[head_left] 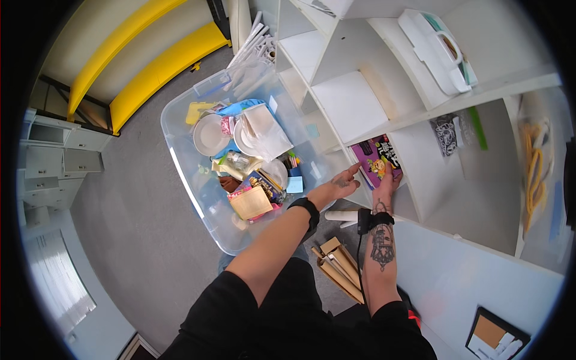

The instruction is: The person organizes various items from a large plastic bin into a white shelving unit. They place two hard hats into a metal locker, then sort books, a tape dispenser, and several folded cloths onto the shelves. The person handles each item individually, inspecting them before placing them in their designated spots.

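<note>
A purple and black illustrated book or flat box lies in a lower cubby of the white shelf unit. My right hand grips its near right side, thumb on the printed cover. My left hand is beside its left edge, index finger stretched out and nothing visible in the grasp; whether the fingertip touches the cover is unclear. Left of my hands stands a clear plastic bin. It holds white paper bowls, white paper bags, a dark blue printed book and a tan pouch or envelope.
Higher on the shelf sits a white handled caddy. A bag of black-and-white items lies in the cubby to the right. White rolled tubes stand behind the bin. An open cardboard box is on the floor below my arms. Yellow shelving stands far left.
</note>
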Demonstrator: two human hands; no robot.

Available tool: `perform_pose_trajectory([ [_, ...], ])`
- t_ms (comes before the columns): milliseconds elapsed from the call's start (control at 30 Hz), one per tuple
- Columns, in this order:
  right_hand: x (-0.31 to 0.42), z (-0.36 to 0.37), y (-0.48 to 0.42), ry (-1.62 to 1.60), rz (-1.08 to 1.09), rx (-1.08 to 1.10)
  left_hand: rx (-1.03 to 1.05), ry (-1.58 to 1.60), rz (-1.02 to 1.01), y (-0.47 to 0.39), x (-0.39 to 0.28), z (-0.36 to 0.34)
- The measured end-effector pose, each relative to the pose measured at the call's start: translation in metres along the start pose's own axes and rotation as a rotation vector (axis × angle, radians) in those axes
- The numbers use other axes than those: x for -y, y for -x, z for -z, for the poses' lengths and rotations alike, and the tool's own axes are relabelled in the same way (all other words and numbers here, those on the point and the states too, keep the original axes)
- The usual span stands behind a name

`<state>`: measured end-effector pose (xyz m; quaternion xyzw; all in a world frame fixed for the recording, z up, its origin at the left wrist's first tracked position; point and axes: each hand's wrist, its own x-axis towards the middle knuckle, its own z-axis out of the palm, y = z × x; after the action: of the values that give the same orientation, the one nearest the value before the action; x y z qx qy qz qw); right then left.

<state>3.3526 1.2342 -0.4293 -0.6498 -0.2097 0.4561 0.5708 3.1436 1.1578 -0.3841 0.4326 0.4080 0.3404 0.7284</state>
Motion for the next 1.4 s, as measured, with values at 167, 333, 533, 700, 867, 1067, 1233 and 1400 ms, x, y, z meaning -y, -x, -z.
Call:
perform_pose_trajectory([
  [167, -0.009, -0.003, -0.001, 0.156, 0.040, -0.092, -0.053, 0.036, 0.033, 0.061, 0.015, 0.036],
  [333, 0.000, 0.005, -0.006, 0.882, 0.260, -0.125, -0.304, -0.130, 0.059, 0.189, 0.029, 0.106],
  [533, 0.011, 0.008, 0.043, 1.126, 0.837, -0.111, -0.701, -0.926, 0.113, 0.323, 0.053, 0.171],
  [700, -0.014, -0.047, 0.142, 0.853, 0.579, 0.177, -0.595, -1.380, 0.014, 0.347, 0.081, 0.189],
  [867, -0.059, -0.100, 0.210, 0.839, 0.230, 0.868, -0.750, -1.359, 0.024, 0.334, 0.096, 0.184],
  [1067, -0.207, -0.179, 0.224, 1.381, 0.174, 1.599, -0.761, -1.330, 0.027, 0.336, 0.101, 0.190],
  [1233, -0.295, -0.196, 0.239, 1.786, 0.318, 1.397, -0.793, -1.302, 0.003, 0.334, 0.104, 0.193],
  [1400, -0.318, -0.188, 0.260, 1.494, 0.297, 1.190, -0.783, -1.270, -0.015, 0.334, 0.109, 0.196],
])
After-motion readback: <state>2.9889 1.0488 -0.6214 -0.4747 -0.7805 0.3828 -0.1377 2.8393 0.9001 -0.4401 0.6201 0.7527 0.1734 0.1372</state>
